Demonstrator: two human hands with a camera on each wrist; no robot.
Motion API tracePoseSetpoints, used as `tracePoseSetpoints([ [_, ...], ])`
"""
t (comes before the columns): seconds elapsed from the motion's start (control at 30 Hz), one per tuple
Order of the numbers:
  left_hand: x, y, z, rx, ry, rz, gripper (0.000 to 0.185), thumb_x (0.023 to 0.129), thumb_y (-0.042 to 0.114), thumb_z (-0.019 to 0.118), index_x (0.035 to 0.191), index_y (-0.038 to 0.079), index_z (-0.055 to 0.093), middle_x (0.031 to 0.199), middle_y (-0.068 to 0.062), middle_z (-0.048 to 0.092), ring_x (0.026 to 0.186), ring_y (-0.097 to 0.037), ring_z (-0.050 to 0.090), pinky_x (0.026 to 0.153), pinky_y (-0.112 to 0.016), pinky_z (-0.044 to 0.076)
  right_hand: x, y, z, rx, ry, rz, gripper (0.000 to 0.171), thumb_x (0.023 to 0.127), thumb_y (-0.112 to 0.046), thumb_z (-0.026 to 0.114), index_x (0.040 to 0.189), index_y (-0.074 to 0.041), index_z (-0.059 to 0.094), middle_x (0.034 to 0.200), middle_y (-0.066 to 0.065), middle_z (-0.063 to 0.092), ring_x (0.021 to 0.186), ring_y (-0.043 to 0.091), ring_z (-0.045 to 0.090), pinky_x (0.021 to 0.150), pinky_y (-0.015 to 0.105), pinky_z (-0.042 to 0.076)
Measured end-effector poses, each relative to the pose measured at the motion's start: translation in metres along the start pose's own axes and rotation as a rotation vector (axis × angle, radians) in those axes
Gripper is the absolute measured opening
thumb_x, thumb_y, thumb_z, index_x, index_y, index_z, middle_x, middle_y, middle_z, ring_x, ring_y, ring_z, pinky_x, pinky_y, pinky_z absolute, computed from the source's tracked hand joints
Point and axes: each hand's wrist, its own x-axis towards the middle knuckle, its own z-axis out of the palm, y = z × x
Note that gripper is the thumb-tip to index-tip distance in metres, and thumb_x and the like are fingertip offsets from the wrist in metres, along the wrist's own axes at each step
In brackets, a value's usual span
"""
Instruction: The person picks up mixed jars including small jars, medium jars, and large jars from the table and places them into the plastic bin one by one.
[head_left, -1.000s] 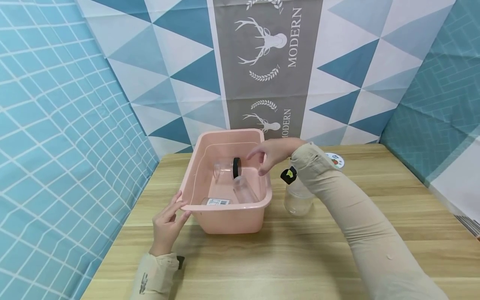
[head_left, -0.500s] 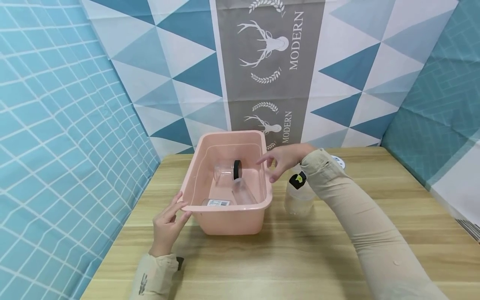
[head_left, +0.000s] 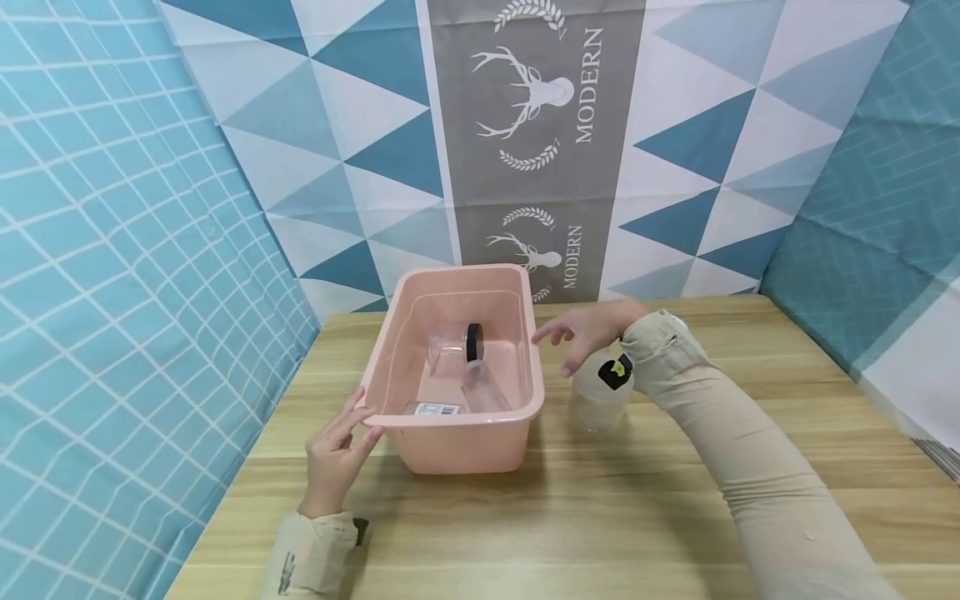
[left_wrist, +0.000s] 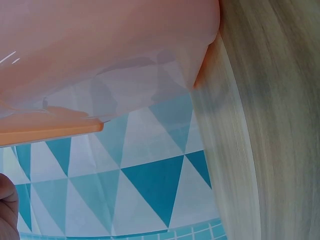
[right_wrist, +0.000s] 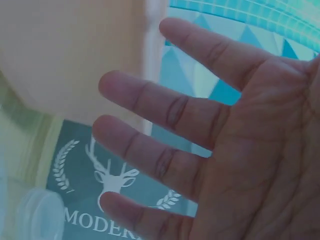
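Steadying the pink plastic tub at its near left corner, my left hand is resting straight fingers against the rim so it stays put; my right hand is hovering empty, fingers spread, just above the clear lidded jar standing beside the tub's right wall.

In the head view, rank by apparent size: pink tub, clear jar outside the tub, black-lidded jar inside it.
1. pink tub, clearly largest.
2. clear jar and black-lidded jar: look similar; part hidden, so unranked.
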Motion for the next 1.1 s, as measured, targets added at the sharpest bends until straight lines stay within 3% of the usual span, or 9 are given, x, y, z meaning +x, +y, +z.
tracePoseSetpoints([
  [0.1, 0.0, 0.0, 0.001, -0.002, -0.001, 0.002, 0.05, 0.086, 0.036, 0.07, 0.083, -0.014, 0.067, 0.116, -0.018, 0.063, 0.063, 0.003, 0.046, 0.038, -0.015, 0.019, -0.003, 0.004, 0.002, -0.001, 0.012, 0.0, 0.085, 0.076, -0.028, 0.075, 0.145, -0.002, 0.033, 0.136, 0.03, 0.043, 0.126, 0.047, 0.039, 0.099, 0.053, 0.038],
  [0.27, 0.0, -0.001, 0.001, 0.007, 0.003, 0.0, 0.051, 0.086, 0.038, 0.069, 0.084, -0.013, 0.067, 0.116, -0.016, 0.063, 0.083, 0.008, 0.054, 0.038, -0.015, 0.019, -0.01, 0.009, 0.004, 0.022, 0.046, -0.003, 0.09, 0.076, -0.028, 0.077, 0.147, 0.001, 0.028, 0.141, 0.031, 0.038, 0.128, 0.046, 0.037, 0.1, 0.056, 0.036],
  [0.43, 0.0, 0.0, 0.001, -0.008, 0.01, -0.001, 0.05, 0.085, 0.037, 0.071, 0.083, -0.013, 0.067, 0.115, -0.016, 0.064, 0.092, 0.006, 0.057, 0.038, -0.015, 0.018, -0.017, 0.019, 0.006, 0.041, 0.051, -0.041, 0.087, 0.08, -0.03, 0.077, 0.146, 0.003, 0.03, 0.147, 0.026, 0.034, 0.13, 0.047, 0.034, 0.102, 0.059, 0.031],
  [0.93, -0.001, 0.0, 0.001, 0.025, 0.009, -0.003, 0.052, 0.086, 0.039, 0.069, 0.083, -0.012, 0.067, 0.114, -0.019, 0.063, 0.058, 0.001, 0.039, 0.038, -0.015, 0.019, -0.038, 0.056, 0.023, 0.121, 0.1, -0.04, 0.088, 0.079, -0.034, 0.077, 0.143, 0.006, 0.033, 0.147, 0.029, 0.031, 0.129, 0.052, 0.03, 0.103, 0.064, 0.026],
  [1.0, -0.001, 0.0, 0.001, 0.024, 0.009, -0.004, 0.052, 0.086, 0.039, 0.069, 0.083, -0.012, 0.067, 0.115, -0.018, 0.063, 0.057, 0.001, 0.038, 0.038, -0.015, 0.019, -0.04, 0.061, 0.027, 0.135, 0.118, -0.045, 0.088, 0.078, -0.034, 0.077, 0.143, 0.006, 0.033, 0.148, 0.029, 0.031, 0.131, 0.052, 0.028, 0.103, 0.064, 0.025],
  [1.1, -0.001, -0.001, 0.002, 0.015, 0.012, -0.002, 0.051, 0.086, 0.039, 0.07, 0.083, -0.012, 0.067, 0.115, -0.016, 0.064, 0.067, 0.007, 0.047, 0.039, -0.015, 0.019, -0.043, 0.068, 0.034, 0.14, 0.156, -0.063, 0.087, 0.078, -0.032, 0.077, 0.143, 0.006, 0.034, 0.148, 0.03, 0.03, 0.133, 0.05, 0.026, 0.102, 0.064, 0.026],
])
